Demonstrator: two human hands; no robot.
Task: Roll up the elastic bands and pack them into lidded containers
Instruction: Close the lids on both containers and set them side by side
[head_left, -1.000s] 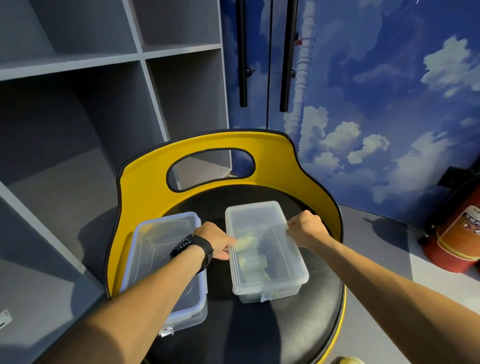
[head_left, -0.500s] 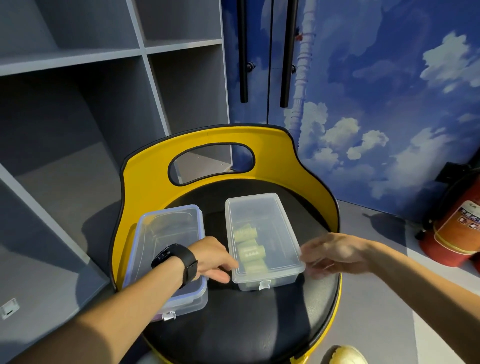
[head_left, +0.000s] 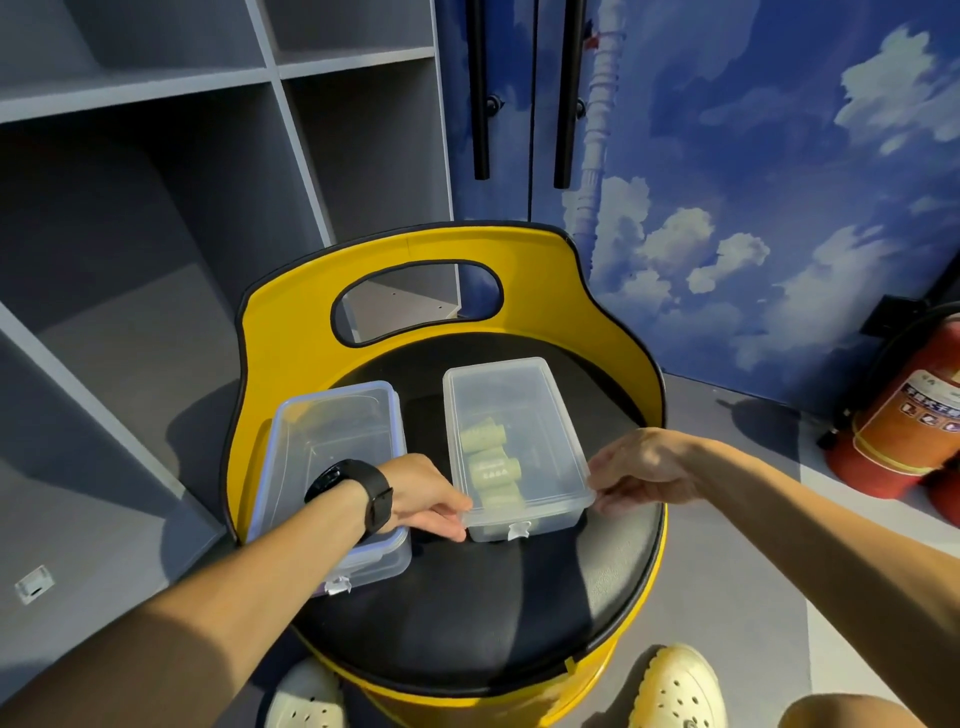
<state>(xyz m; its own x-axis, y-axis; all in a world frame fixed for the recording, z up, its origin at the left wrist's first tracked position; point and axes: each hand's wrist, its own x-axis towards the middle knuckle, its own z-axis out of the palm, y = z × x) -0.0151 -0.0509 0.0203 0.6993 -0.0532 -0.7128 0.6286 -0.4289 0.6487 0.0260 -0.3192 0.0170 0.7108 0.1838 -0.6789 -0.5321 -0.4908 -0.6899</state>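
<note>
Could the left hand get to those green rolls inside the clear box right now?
Probably not directly. The left hand touches the near corner of the clear box, but a lid seems to cover the green rolls, so it must come off first.

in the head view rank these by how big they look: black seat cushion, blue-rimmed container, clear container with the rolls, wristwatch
1. black seat cushion
2. blue-rimmed container and clear container: look about alike, and the blue-rimmed one sits nearer the camera, so unranked
3. wristwatch

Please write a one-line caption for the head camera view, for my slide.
Both hands, left and right, touch the near corners of the lidded container of rolled bands on a stool.
</note>
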